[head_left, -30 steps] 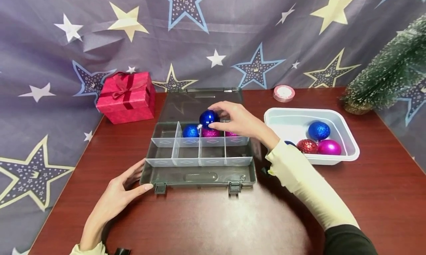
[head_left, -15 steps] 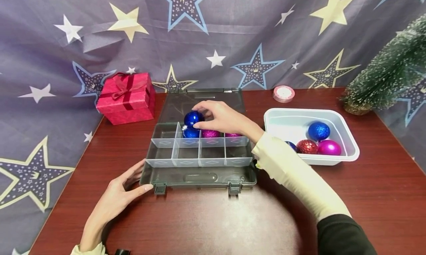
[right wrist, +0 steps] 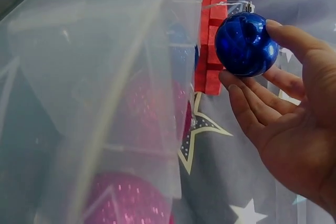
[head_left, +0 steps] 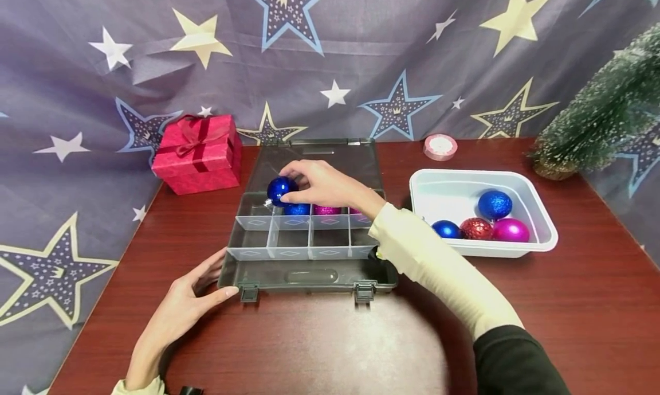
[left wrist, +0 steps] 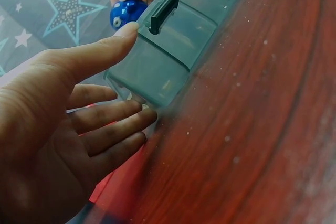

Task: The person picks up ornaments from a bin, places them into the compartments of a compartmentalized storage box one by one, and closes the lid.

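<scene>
Beyond my relaxed left hand [head_left: 181, 304] at the organizer case [head_left: 268, 273], my right hand [head_left: 327, 184] pinches a glossy blue bauble [head_left: 279, 190], likely mid-stowing; lowering must clear dividers [head_left: 291, 219].

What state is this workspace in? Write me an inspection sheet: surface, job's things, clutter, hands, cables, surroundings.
Surface: reddish-brown table, glare in front of the organizer box.
Job's things: organizer box, lid open, blue glitter ball and two magenta balls in its back row; shiny blue ball held above; white tub with two blue balls, a red ball and a pink ball.
Clutter: red gift box, pink-rimmed roll, frosted tree, toward the back.
Hands: right hand grips the shiny blue ball over the back row's left end; left hand at the organizer box's left front corner.
Cables: nothing seen.
Surroundings: grey star-patterned cloth behind the table.
</scene>
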The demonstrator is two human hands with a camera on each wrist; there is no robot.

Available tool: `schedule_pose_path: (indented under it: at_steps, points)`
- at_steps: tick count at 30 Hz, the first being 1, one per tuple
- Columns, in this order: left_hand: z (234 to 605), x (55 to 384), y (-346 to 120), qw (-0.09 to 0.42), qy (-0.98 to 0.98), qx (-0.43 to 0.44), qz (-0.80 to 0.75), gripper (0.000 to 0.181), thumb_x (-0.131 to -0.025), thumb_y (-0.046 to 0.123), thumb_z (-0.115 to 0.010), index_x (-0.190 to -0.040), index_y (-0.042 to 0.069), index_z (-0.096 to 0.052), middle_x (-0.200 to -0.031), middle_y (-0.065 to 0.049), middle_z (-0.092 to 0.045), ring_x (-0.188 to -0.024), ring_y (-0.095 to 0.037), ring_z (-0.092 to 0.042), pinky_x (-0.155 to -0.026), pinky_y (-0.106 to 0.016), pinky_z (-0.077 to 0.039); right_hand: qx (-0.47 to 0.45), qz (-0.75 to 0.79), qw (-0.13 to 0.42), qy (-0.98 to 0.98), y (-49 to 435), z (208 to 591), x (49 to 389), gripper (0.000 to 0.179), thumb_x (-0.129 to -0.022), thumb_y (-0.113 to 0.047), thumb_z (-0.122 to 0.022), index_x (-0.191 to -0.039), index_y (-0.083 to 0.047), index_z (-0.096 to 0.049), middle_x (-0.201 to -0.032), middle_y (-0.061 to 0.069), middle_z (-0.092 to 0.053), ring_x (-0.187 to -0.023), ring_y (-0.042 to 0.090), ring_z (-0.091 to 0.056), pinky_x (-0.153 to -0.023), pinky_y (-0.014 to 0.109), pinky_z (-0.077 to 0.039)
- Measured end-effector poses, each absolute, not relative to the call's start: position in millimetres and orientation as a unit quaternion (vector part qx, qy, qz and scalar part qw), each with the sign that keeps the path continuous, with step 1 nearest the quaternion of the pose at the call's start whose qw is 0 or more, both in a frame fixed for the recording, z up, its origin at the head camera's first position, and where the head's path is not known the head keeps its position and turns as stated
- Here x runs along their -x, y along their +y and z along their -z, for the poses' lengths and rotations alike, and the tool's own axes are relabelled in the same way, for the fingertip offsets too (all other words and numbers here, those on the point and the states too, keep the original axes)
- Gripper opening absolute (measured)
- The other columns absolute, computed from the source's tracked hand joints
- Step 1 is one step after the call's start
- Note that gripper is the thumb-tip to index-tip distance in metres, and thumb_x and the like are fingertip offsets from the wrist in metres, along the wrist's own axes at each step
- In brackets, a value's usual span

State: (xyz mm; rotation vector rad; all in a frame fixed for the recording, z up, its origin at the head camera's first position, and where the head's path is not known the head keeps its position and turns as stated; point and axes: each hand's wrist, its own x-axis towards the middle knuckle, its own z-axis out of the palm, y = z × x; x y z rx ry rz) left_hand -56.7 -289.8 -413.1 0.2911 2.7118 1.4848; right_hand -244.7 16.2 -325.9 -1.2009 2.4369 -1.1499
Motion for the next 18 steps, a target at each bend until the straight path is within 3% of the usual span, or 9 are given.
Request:
schedule_pose_path:
  at_steps: [18]
  points:
    - [413.6, 57.9, -289.7, 0.02, 0.868, -0.094, -0.487, 0.072, -0.095, 0.015, -0.079, -0.158, 0.013, -0.045, -0.136, -0.015, -0.063, -0.118, -0.002, -0.061, -0.095, -0.012, -0.047, 0.409, 0.344, 0.091, 0.84, -17.3, 328.3, 248.6, 0.049, -0.098, -0.028, -0.075, -0.137, -0.004, -0.06, -0.13, 0.013, -0.064, -0.115, 0.021, -0.066, -0.098, 0.023, -0.051]
